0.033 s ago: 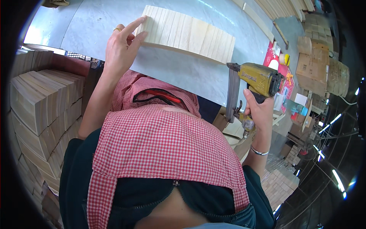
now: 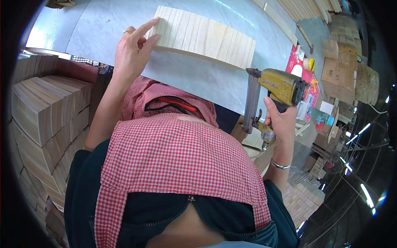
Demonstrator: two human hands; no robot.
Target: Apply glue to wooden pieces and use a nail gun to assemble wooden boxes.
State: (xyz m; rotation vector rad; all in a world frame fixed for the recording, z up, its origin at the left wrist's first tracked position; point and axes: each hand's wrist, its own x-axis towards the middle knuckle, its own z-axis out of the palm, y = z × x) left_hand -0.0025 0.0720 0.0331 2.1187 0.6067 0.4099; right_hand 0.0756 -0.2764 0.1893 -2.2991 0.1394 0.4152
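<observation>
A long, pale wooden board (image 2: 204, 35) with straight grain lies on the grey table, slanting down toward the right. My left hand (image 2: 134, 51) grips its left end, thumb at the near corner and index finger stretched along the end; the other fingers are curled and partly hidden. My right hand (image 2: 281, 118) is wrapped round the handle of a yellow and black nail gun (image 2: 279, 87). The gun's nose is at the board's near right corner; whether it touches the wood I cannot tell. Its long grey magazine points back toward me.
The grey table (image 2: 103, 25) has its near edge against my checked apron (image 2: 182, 153). Stacked wooden pieces (image 2: 37, 107) stand at the left. To the right are a yellow tape roll (image 2: 308, 64), a plastic bottle (image 2: 320, 116) and cardboard boxes (image 2: 339, 74). Wood strips (image 2: 306, 8) lie at the far right.
</observation>
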